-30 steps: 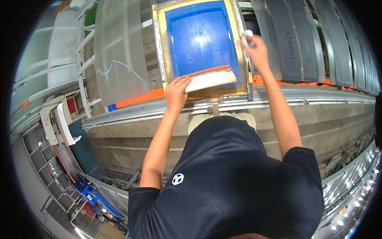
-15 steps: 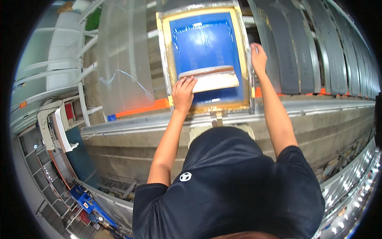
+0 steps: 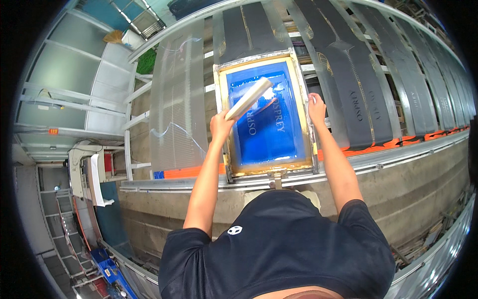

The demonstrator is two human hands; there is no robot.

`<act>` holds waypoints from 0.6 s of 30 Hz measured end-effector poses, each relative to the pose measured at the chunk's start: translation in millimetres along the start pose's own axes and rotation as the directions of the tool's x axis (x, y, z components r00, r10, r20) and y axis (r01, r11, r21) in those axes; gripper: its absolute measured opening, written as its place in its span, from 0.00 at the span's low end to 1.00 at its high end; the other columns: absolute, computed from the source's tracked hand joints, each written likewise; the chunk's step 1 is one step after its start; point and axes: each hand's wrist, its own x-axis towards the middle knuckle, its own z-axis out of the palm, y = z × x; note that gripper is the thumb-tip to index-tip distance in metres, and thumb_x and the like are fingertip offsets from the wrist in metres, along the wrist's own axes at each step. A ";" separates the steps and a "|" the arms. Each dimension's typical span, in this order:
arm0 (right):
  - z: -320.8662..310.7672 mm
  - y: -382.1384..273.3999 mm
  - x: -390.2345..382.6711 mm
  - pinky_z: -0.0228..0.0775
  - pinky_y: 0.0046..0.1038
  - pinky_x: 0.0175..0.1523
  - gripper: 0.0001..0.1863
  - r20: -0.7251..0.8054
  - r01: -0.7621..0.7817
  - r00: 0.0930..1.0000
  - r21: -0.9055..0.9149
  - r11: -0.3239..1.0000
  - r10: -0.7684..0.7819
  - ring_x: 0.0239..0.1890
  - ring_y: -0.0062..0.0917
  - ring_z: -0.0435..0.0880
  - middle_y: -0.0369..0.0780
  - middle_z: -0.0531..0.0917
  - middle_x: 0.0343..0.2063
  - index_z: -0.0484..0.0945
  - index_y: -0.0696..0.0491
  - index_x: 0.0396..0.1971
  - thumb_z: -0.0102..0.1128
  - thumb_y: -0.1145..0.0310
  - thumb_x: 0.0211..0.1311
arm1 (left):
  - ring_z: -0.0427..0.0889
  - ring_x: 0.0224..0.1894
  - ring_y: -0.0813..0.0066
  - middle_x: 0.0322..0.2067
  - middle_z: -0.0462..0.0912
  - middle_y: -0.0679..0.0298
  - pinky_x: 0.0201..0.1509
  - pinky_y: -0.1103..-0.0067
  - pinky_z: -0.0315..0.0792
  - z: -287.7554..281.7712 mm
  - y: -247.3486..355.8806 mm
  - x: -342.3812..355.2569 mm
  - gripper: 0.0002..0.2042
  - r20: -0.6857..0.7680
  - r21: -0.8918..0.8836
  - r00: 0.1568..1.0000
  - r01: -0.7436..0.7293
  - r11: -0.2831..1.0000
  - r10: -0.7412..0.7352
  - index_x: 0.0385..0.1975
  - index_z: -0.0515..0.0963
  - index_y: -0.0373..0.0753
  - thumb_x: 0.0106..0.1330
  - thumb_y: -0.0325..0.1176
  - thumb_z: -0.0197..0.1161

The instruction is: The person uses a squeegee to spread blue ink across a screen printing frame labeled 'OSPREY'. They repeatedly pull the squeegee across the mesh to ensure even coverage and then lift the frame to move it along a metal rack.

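Observation:
A printing screen with a blue mesh and a worn metal-edged frame lies before me on a rail bench. My left hand is closed round the near left end of a pale squeegee. The squeegee slants over the upper part of the mesh, its far end toward the right. Wet blue ink shines on the mesh, and pale lettering shows through it. My right hand is at the right side of the frame with its fingers curled; whether it grips the frame is hard to make out.
Dark fabric panels lie in a row to the right on the bench. A translucent ribbed sheet is on the left. Metal rails run along the near edge, with an orange strip beside them. A beige machine stands at the left.
The squeegee has gone from lying across the lower mesh to slanting over its upper part, my left hand still on it. Lettering now shows on the mesh. The whole view has shifted.

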 end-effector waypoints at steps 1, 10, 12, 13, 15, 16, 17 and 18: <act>0.4 -1.3 -0.1 0.72 0.47 0.51 0.16 -0.009 -0.013 1.000 0.017 1.000 0.013 0.45 0.54 0.83 0.52 0.86 0.37 0.82 0.49 0.46 0.53 0.55 0.71 | 0.87 0.35 0.65 0.34 0.89 0.59 0.42 0.71 0.78 -3.0 -6.5 -18.1 0.15 -0.038 -0.139 0.999 0.034 0.990 -0.039 0.42 0.87 0.42 0.57 0.40 0.73; -18.4 -25.7 3.2 0.74 0.32 0.50 0.12 -0.060 0.186 0.982 0.228 0.956 -0.177 0.42 0.29 0.86 0.44 0.88 0.38 0.85 0.53 0.43 0.58 0.62 0.72 | 0.79 0.36 0.80 0.35 0.85 0.64 0.42 0.78 0.73 26.1 -74.3 -97.4 0.27 0.124 -0.898 0.821 0.332 0.290 -0.558 0.46 0.82 0.30 0.62 0.52 0.74; -31.0 -46.0 5.9 0.74 0.31 0.52 0.12 -0.072 0.278 0.960 0.141 0.950 -0.270 0.44 0.27 0.85 0.44 0.88 0.39 0.85 0.53 0.44 0.59 0.62 0.72 | 0.79 0.33 0.80 0.34 0.85 0.65 0.39 0.78 0.74 30.0 -75.2 -97.6 0.25 0.238 -0.904 0.815 0.384 0.185 -0.528 0.43 0.82 0.32 0.62 0.51 0.74; -40.2 -56.6 6.9 0.73 0.30 0.53 0.12 -0.075 0.318 0.947 0.077 0.945 -0.313 0.45 0.27 0.85 0.44 0.88 0.41 0.86 0.52 0.44 0.59 0.63 0.71 | 0.79 0.31 0.80 0.33 0.85 0.66 0.38 0.78 0.74 27.0 -73.1 -98.2 0.23 0.253 -0.880 0.782 0.431 0.201 -0.570 0.41 0.82 0.34 0.62 0.51 0.74; -62.9 -83.2 10.4 0.71 0.30 0.57 0.13 0.031 0.168 0.984 0.108 0.980 -0.173 0.48 0.30 0.84 0.42 0.88 0.44 0.87 0.51 0.47 0.58 0.64 0.72 | 0.80 0.43 0.72 0.39 0.83 0.63 0.52 0.71 0.73 7.6 -67.4 -106.2 0.28 0.383 -0.875 0.802 0.474 0.098 -0.458 0.44 0.80 0.35 0.61 0.57 0.72; -71.5 -101.0 9.0 0.74 0.26 0.46 0.14 -0.015 0.270 0.963 0.028 0.963 -0.269 0.39 0.23 0.84 0.39 0.88 0.40 0.85 0.51 0.50 0.57 0.64 0.72 | 0.81 0.43 0.72 0.41 0.84 0.61 0.51 0.71 0.74 -10.4 -68.4 -115.1 0.28 0.303 -0.881 0.855 0.420 0.218 -0.420 0.45 0.80 0.33 0.62 0.56 0.72; -90.0 -112.2 7.1 0.69 0.19 0.33 0.16 0.186 -0.044 0.983 0.191 0.981 0.008 0.29 0.14 0.78 0.35 0.85 0.36 0.83 0.51 0.54 0.56 0.62 0.74 | 0.81 0.45 0.72 0.44 0.84 0.60 0.53 0.72 0.73 -27.7 -63.1 -123.6 0.31 0.257 -0.921 0.910 0.333 0.203 -0.325 0.47 0.80 0.31 0.61 0.56 0.73; -95.5 -120.6 -1.2 0.59 0.15 0.27 0.18 0.204 -0.055 0.978 0.421 0.905 -0.036 0.23 0.08 0.70 0.29 0.82 0.32 0.79 0.51 0.59 0.56 0.61 0.74 | 0.80 0.43 0.76 0.41 0.85 0.59 0.51 0.73 0.73 -49.0 -65.2 -137.1 0.33 0.187 -0.936 0.930 0.267 0.231 -0.317 0.49 0.79 0.27 0.59 0.55 0.75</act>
